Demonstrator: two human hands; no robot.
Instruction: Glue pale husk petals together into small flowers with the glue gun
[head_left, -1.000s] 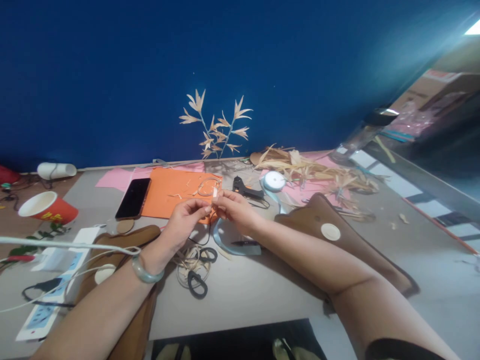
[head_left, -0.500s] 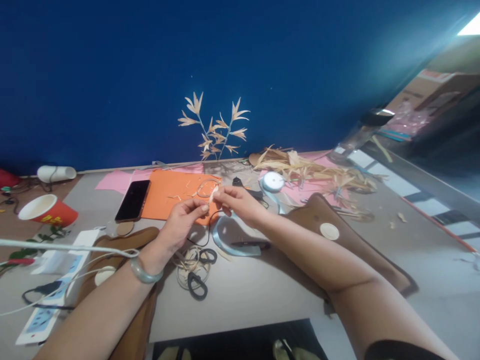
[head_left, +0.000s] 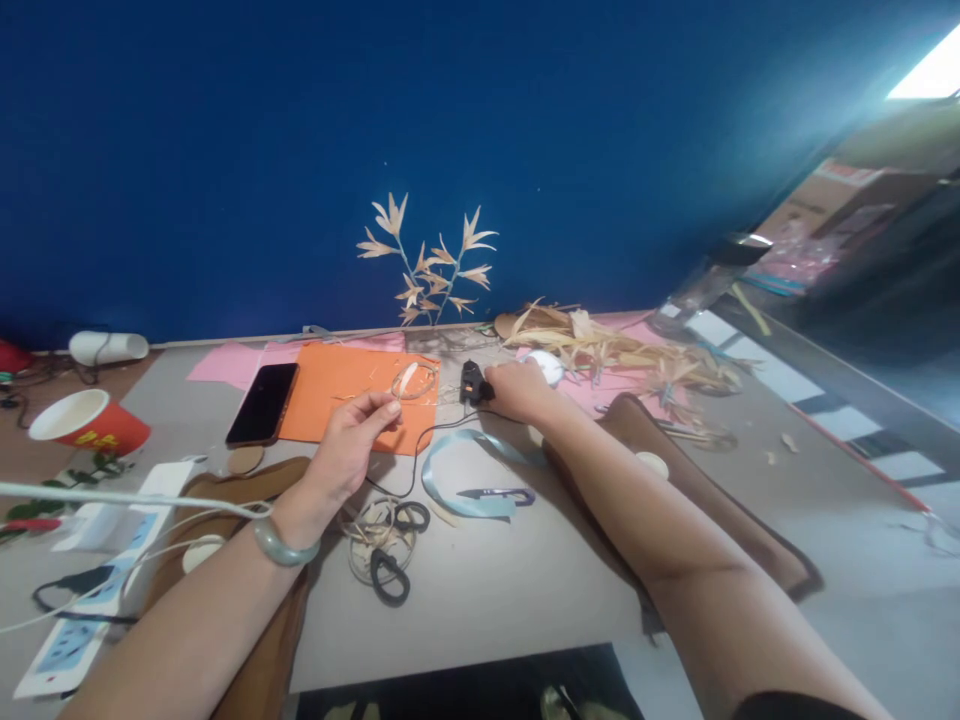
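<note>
Black glue gun (head_left: 472, 384) in right fingers (head_left: 504, 380)

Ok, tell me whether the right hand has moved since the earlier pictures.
Yes. The right hand has moved rightward, from the right edge of the orange sheet to the black glue gun.

A red cup (head_left: 112, 424) sits near a phone (head_left: 262, 404).

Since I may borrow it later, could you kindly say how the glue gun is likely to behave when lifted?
The glue gun should probably feel stiff, since its dark body looks rigid. The black cord, seemingly leading to it, may drag. Balance is hard to judge, as the right hand hides part of it.
</note>
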